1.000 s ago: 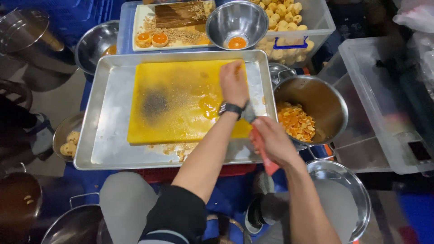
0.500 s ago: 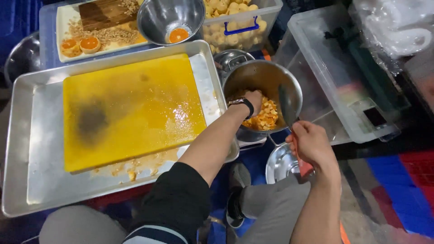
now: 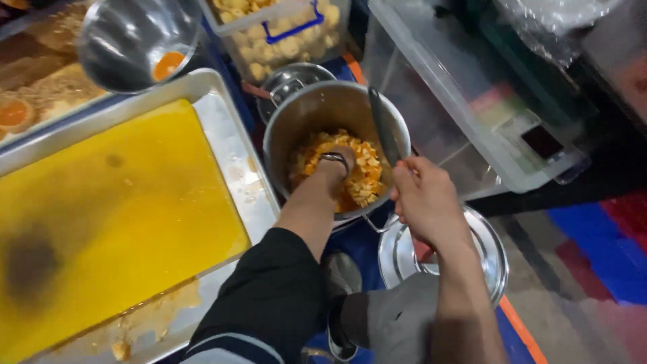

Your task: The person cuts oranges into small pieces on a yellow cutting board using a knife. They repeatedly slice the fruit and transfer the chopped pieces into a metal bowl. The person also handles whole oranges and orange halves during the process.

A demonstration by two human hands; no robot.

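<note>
Right hand (image 3: 423,201): fingers curled tight round a knife handle; dark blade (image 3: 383,125) stood over the pot rim.
Left hand (image 3: 335,166): sunk into the chopped orange pieces (image 3: 364,176); finger state could not be told.
Steel pot (image 3: 323,111): sat just right of the tray, part full.
Handling: pieces looked soft, wet, slippery; best scooped from beneath.
Nearby: metal tray (image 3: 232,145) with yellow board (image 3: 114,209); lid (image 3: 485,249) below.
Beyond: steel bowl (image 3: 128,40), clear tub (image 3: 465,101) crowding the pot.

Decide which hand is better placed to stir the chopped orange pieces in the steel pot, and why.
Left. The left hand is down inside the steel pot, touching the chopped orange pieces; the right hand sits at the rim, closed around a knife, so it is probably less free.
</note>
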